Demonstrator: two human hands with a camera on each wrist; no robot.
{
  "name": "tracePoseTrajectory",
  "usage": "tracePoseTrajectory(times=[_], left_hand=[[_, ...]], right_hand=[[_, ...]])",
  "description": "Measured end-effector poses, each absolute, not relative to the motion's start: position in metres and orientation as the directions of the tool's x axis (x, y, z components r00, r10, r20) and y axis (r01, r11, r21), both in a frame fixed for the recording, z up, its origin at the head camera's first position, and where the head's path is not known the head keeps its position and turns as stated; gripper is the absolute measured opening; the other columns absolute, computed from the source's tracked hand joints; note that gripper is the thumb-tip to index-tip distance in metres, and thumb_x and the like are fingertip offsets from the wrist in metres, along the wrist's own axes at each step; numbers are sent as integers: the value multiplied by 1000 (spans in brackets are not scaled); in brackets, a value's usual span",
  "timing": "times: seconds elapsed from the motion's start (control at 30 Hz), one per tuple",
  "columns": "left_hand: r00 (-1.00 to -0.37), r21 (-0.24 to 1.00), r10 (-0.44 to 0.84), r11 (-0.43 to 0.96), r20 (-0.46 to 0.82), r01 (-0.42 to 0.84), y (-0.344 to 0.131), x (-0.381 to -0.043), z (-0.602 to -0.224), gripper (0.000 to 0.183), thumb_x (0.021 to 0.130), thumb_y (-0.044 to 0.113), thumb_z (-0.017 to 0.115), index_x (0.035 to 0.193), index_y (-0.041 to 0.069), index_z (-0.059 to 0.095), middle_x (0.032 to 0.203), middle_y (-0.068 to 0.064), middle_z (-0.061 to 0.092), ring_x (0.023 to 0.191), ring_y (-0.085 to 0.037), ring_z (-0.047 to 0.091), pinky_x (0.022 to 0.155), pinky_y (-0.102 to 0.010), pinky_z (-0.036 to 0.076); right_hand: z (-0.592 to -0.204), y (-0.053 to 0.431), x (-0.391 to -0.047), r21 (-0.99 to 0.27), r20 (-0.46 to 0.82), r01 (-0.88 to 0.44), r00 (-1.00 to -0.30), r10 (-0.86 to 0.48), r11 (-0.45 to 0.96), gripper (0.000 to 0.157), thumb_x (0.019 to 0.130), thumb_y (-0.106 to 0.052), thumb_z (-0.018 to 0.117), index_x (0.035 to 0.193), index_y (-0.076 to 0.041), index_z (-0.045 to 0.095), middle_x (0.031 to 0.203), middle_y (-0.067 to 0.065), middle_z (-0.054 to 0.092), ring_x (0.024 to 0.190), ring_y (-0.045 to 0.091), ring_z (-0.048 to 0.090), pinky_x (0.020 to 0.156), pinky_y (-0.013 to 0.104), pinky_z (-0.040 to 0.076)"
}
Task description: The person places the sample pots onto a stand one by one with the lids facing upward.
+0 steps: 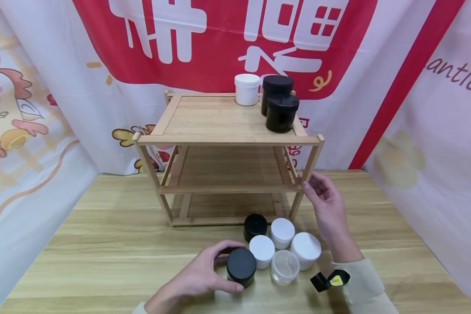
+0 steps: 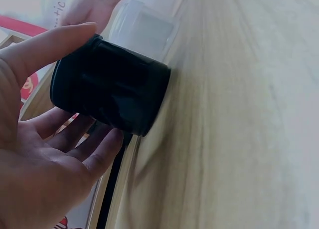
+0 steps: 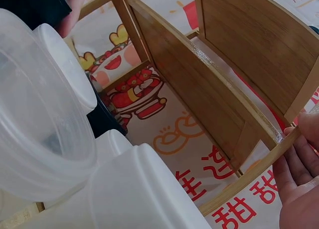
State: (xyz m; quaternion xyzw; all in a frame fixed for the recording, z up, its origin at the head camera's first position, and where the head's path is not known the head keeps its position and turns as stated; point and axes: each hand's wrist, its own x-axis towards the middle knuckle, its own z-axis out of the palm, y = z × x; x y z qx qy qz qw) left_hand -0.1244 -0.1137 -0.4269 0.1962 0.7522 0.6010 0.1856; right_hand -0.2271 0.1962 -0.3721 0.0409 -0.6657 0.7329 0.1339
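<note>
At the table's front, my left hand (image 1: 204, 270) holds a black lidded jar (image 1: 241, 267), thumb on the near side and fingers around the far side. The left wrist view shows this black jar (image 2: 109, 84) between thumb and fingertips, its base at the tabletop. My right hand (image 1: 329, 203) grips the front right post of a three-tier wooden rack (image 1: 227, 139); in the right wrist view the thumb and fingers of that hand (image 3: 299, 174) lie on either side of the post. Just right of the held jar are a white jar (image 1: 262, 250) and a clear jar (image 1: 284, 267).
Two more white jars (image 1: 306, 250) and another black jar (image 1: 255, 226) stand before the rack. On its top shelf are a white jar (image 1: 247, 89) and two black jars (image 1: 281, 114). A printed cloth (image 1: 220, 43) hangs behind and on both sides.
</note>
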Motion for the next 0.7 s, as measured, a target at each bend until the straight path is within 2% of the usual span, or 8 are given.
tracePoseTrajectory(times=[0.23,0.47,0.7], left_hand=[[-857,974,512,220,-62,61,-113,-125,-429,77,77,13,95,146,19,62,142,-4,69,135,-29,61,117,-45,41],[-871,976,486,214,-74,37,-112,-125,-432,73,76,6,95,141,19,66,138,-6,71,130,-27,65,110,-26,45],[-873,983,482,181,-72,19,-112,-126,-435,72,75,3,95,140,14,67,136,-9,72,126,-23,68,105,-18,47]], right_hand=[[-370,194,-228,-950,267,-285,-953,139,-125,38,105,-3,66,142,-3,61,124,-9,78,122,17,68,103,20,58],[-371,196,-228,-941,293,-308,-949,116,-142,39,106,-6,66,144,-4,61,125,-9,78,122,14,71,106,21,56],[-371,197,-229,-954,262,-277,-957,125,-114,35,107,-8,65,142,-7,63,124,-9,78,121,12,71,106,20,56]])
